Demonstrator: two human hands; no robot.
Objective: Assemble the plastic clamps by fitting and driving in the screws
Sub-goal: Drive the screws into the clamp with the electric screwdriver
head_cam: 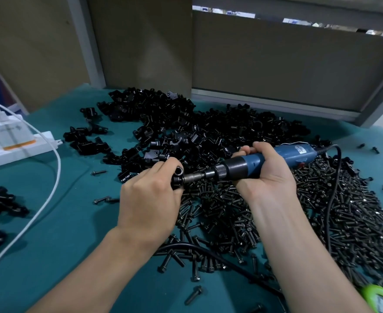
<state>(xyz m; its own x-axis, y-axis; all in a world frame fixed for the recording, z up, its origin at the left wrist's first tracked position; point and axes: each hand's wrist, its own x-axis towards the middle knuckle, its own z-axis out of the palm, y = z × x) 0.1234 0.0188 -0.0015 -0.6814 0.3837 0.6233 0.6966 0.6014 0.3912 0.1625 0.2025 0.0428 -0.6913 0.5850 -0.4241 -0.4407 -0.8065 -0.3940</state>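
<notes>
My left hand (150,199) grips a black plastic clamp (177,177) just above the green table. My right hand (267,175) holds a blue electric screwdriver (253,164) lying almost level, its metal bit (195,176) pressed into the clamp from the right. A big heap of black clamp parts (208,132) lies behind the hands. A wide spread of black screws (344,211) covers the table to the right and below the hands.
A white power strip (16,145) with a plugged adapter and a white cable (50,177) lies at the left. Assembled black clamps (3,202) sit at the left edge. The screwdriver's black cord (330,199) runs over the screws. A green object (382,297) shows at the bottom right. Brown panels stand behind.
</notes>
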